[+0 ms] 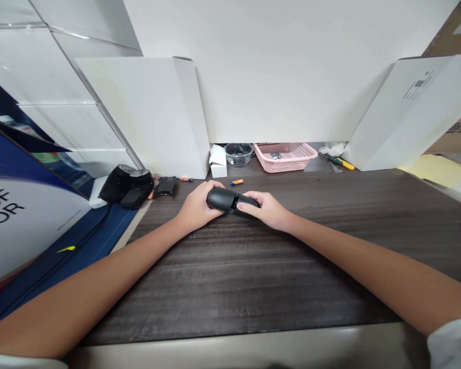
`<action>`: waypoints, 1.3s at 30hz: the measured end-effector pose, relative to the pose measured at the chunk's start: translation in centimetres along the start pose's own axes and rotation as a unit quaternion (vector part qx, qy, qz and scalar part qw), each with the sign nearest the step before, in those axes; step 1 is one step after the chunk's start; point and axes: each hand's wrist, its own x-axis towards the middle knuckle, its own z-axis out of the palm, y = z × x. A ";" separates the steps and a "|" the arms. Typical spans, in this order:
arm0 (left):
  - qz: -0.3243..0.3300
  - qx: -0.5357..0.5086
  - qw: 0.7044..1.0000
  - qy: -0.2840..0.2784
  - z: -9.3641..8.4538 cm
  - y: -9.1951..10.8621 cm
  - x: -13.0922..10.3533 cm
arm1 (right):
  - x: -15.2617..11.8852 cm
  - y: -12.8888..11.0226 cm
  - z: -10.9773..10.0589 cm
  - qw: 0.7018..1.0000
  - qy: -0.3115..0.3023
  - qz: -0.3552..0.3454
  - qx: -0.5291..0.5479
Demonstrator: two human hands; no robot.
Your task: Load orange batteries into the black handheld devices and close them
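Observation:
Both hands hold a black, rounded device, possibly a wireless mouse, just above the dark table. My left hand wraps round its left end. On the other side, my right hand grips the right end, the thumb lying across the top. A dark gap with small parts shows in the device's middle, beside that thumb. Just beyond the hands lies an orange and blue battery. A second battery rests further left, near a flat black piece.
Along the back stand a small white box, a clear plastic bowl and a pink basket. A yellow and green screwdriver lies right of them. White panels rise behind. A black device with a cable sits at left.

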 end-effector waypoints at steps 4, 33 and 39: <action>-0.060 -0.055 0.994 0.074 0.1 -0.9 0.4 | 0.3 0.6 -0.8 0.994 0.099 -0.004 0.036; -0.116 -0.128 0.978 0.114 0.1 -1.2 1.0 | 1.1 2.7 -7.3 0.916 0.203 -0.179 -0.295; -0.064 -0.085 0.993 0.052 0.2 0.1 0.1 | 0.0 -0.3 -4.0 0.937 0.195 -0.177 -0.227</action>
